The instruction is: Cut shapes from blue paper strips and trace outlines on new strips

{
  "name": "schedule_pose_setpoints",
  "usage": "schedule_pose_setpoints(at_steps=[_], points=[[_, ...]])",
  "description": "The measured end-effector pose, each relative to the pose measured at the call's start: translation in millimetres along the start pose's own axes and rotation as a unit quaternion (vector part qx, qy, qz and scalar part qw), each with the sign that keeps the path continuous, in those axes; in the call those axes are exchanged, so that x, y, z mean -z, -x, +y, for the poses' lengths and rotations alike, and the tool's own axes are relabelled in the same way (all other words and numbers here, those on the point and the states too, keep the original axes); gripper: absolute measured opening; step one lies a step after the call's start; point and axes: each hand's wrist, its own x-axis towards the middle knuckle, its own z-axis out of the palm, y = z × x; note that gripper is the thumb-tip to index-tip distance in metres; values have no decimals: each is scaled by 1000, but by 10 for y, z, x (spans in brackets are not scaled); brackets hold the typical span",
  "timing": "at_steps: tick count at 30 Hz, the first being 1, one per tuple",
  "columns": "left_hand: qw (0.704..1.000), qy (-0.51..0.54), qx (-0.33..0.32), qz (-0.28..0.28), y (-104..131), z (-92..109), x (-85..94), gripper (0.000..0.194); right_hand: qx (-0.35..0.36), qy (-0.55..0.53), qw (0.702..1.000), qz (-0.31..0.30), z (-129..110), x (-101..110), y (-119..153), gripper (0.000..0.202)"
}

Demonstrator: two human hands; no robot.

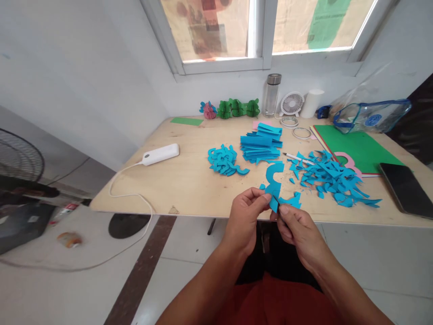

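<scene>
2 hands (269, 219) — scissors (278, 205), blue paper (274, 174), wooden table (189, 180)

Small craft workspace, wooden table (189, 180) under window (216, 31), blue paper scraps (333, 174)

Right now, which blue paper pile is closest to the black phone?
The messy pile of jagged scraps, farthest right. The curvy cutouts and the stack of strips both lie farther left, away from the phone.

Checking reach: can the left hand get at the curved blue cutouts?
Probably yes; the left hand is near the curved blue cutouts and nothing tall stands between, though its fingers are busy holding the blue sheet.
</scene>
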Motion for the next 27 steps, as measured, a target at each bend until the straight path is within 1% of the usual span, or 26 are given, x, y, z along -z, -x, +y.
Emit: schedule_pose_setpoints(at_steps=[4,10,16,21,24,27], points=[[1000,14,2,12,12,-29,-29,23,2,3,1000,2,1,-10,-2,47],[999,44,-21,13,69,-39,-99,22,14,27,999,13,-16,-8,6,48],[999,7,-31,36,52,-37,-50,21,23,55,998,11,-8,15,18,49],[999,-14,-41,21,23,13,-18,19,20,77,997,9,7,47,18,50],[1000,-7,-23,7,20,7,-9,19,18,70,997,4,5,51,20,49],[1000,22,17,-11,18,-14,7,21,20,55,998,-3,0,47,29,48]])
